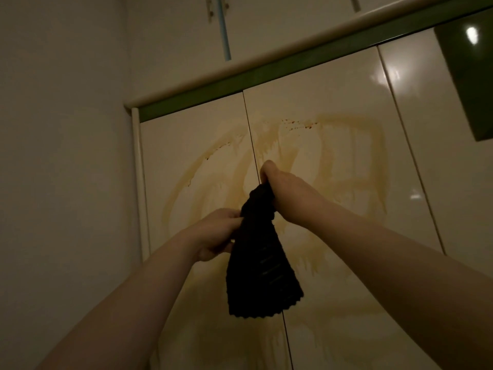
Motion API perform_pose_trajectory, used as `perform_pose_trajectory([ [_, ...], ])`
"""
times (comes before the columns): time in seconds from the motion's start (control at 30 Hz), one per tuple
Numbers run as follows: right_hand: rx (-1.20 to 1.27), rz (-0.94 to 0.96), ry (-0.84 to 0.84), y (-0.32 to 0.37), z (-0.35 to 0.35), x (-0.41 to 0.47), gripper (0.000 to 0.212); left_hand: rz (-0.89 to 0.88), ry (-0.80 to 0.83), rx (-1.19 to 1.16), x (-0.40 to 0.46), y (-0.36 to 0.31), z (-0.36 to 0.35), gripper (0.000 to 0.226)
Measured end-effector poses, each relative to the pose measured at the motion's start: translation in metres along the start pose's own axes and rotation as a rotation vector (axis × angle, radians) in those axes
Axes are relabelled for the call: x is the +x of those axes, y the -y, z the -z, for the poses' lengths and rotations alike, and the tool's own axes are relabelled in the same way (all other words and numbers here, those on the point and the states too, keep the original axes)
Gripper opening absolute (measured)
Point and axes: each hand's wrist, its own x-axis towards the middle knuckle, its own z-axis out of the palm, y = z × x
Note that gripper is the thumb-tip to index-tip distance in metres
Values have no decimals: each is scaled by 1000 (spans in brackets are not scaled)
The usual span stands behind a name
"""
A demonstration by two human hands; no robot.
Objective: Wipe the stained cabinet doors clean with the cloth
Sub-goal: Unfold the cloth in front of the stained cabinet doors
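The dark cloth (262, 252) is gripped at its top by the closed right hand (286, 188) and pinched midway by the left hand (217, 231), before the stained cabinet doors (314, 161). If left bunched, stains may only be smeared.

A dark knitted cloth (260, 265) hangs bunched at its top before glossy cream cabinet doors (320, 161) smeared with yellowish-brown streaks
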Motion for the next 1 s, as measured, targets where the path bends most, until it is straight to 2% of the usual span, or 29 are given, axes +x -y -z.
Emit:
perform_pose_trajectory([
  [0.07, 54, 20, 23, -2, -2, 0, 42, -53, -96, 110, 4, 1, 0, 20],
  [0.13, -55, 54, 57, -7, -4, 1, 62, -117, -184, 226, 3, -2, 2, 18],
  [0.17, -142, 71, 74, -9, -5, 0, 66, -147, -243, 262, 2, -3, 5, 16],
  [0.33, -460, 157, 162, -26, -15, -9, 61, -253, -485, 258, 2, -5, 18, 11],
  [0.5, -475, 80, 424, -15, -29, -16, 74, -261, -584, 220, 6, 4, 18, 15],
  [0.6, -311, -105, 665, -10, -30, -16, 95, -252, -568, 203, 10, 5, 14, 10],
  [0.67, -41, -240, 810, -10, -29, -16, 98, -234, -563, 212, 13, 4, 15, 10],
  [0.73, 279, -323, 931, -12, -30, -17, 83, -207, -572, 220, 14, 2, 17, 13],
  [0.83, 555, -317, 1009, -16, -35, -17, 56, -211, -550, 151, 16, 0, 20, 15],
  [0.97, 912, -334, 978, -17, -42, -18, 49, -167, -604, 238, 20, 0, 28, 19],
  [1.0, 989, -317, 975, -15, -43, -19, 47, -155, -601, 236, 22, 0, 31, 14],
])
